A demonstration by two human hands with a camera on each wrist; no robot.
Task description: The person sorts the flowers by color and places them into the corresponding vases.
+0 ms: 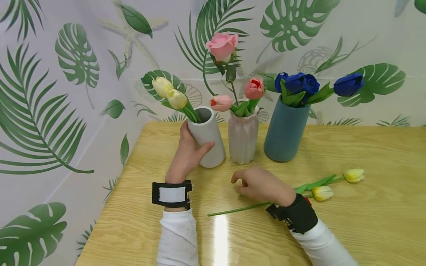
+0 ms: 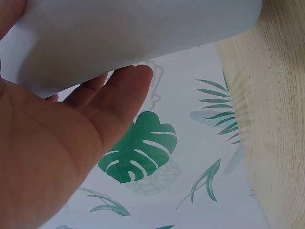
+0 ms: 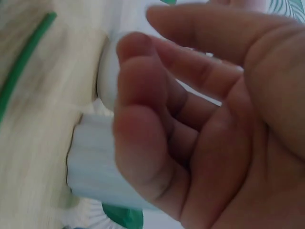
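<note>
My left hand grips the white cylindrical vase from its left side, thumb across the front. In the left wrist view, the fingers curve beneath the vase wall. Two pale yellow tulips lean out of the vase toward the left. My right hand hovers over the table with fingers loosely bent; the right wrist view shows nothing between those fingers and the thumb. Partly behind that hand lie two yellow-white tulips with green stems, one stem reaching out left of it.
A ribbed pale vase with a pink rose and two pink tulips stands right of the white one. Further right is a blue vase with several blue tulips. Leaf-patterned wall covering borders the wooden table at back and left.
</note>
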